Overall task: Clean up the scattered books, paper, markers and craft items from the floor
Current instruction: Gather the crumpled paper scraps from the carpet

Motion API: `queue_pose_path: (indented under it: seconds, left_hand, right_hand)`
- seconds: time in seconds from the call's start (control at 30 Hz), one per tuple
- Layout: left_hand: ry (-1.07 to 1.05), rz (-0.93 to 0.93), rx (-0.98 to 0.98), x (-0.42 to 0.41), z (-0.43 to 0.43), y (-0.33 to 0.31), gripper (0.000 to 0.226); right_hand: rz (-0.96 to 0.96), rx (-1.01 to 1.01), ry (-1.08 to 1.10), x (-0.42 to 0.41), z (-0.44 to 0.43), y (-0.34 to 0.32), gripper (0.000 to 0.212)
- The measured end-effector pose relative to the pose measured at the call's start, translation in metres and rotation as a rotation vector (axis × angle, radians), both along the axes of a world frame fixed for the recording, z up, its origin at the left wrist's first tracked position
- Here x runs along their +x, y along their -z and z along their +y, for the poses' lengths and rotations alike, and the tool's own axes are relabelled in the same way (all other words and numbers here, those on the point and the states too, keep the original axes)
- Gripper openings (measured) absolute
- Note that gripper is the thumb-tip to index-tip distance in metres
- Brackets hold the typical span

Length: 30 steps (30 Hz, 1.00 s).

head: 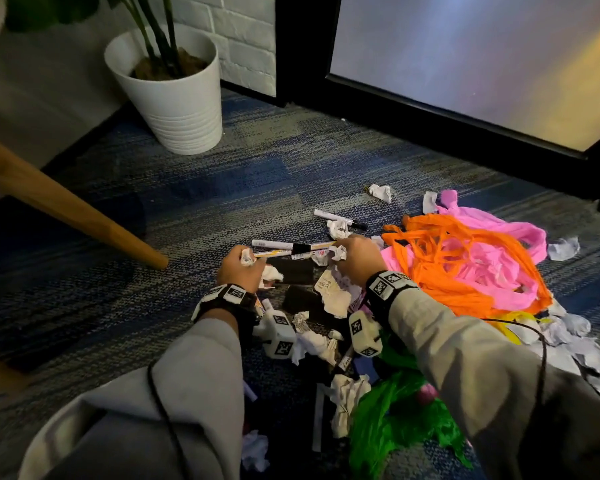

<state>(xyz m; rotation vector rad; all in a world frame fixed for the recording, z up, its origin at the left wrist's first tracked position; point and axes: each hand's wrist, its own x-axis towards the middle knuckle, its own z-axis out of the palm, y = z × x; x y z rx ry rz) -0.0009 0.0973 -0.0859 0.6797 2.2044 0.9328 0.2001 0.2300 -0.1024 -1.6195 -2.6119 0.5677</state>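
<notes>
We find the left hand (241,270) clenched round a crumpled white paper scrap (247,257) and white marker pens (278,252), the right hand (355,259) pinching a second crumpled white paper wad (338,253), both low over the littered blue carpeted floor (187,202).

Orange streamers (440,261) over pink streamers (506,230), green plastic (395,420), white crumpled paper (347,396), blue-and-grey woven carpet (222,188), white ribbed pot (174,98)

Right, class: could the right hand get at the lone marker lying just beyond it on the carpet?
Probably yes. The marker lies on bare carpet just past the right hand, nothing above it. But that hand already pinches a paper ball, so its fingers are partly taken.
</notes>
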Motion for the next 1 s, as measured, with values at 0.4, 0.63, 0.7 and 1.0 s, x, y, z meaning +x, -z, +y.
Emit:
queue_pose_path:
  seconds: [0.4,0.63,0.7,1.0]
  left_hand:
    - [0.248,-0.191,0.429,0.002,0.035,-0.129,0.014]
    - [0.179,0.003,0.687,-0.030,0.011,-0.270,0.035]
    - [0.134,0.124,0.805,-0.042,-0.015,-0.321,0.037]
    - [-0.012,0.476,1.108,-0.112,-0.201,-0.447,0.028]
  right_hand:
    - [0.895,-0.444,0.104,-0.031,-0.015,-0.143,0.025]
    - [1.136,-0.355,-0.120,-0.064,-0.038,-0.266,0.022]
    - [1.200,-0.328,-0.215,-0.079,-0.051,-0.306,0.025]
    - [1.446,-0.406,-0.586,-0.175,-0.171,-0.448,0.074]
